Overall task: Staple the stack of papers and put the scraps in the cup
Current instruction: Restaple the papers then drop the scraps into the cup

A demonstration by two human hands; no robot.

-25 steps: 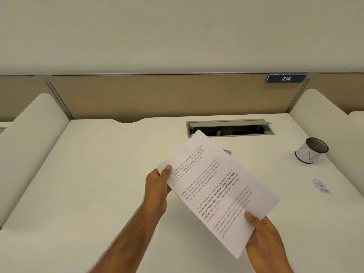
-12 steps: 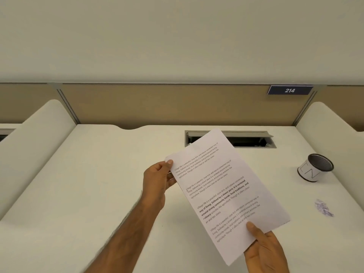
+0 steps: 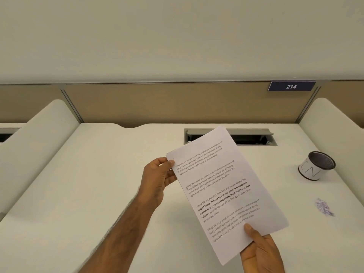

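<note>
I judge this to be the stapling step, or a check on it. Above the desk (image 3: 98, 184) I hold the papers (image 3: 220, 186) clear of the surface, tilted, with the print toward me. My left hand (image 3: 157, 180) pinches their top left corner. My right hand (image 3: 262, 251) pinches the bottom edge, thumb on top.

The cup (image 3: 315, 168) stands far off to the right. The scraps (image 3: 324, 207) lie on the desk nearer me than the cup and apart from it. A tiny dark mark (image 3: 173, 159) by my left thumb may be a staple, but it is too small to be sure. I see no stapler.

If that corner is bound, the next move calls for laying the papers flat, away from the right side. That frees my right hand for the scraps. They look light and loose, so I would gather them with a soft pinch and let go right over the cup's mouth.

Counted:
- one desk
- one stack of papers, sheets not countable
- two hands, both gripping it
- one cup
- one heap of scraps, pieces too fine to count
- one mark
</note>
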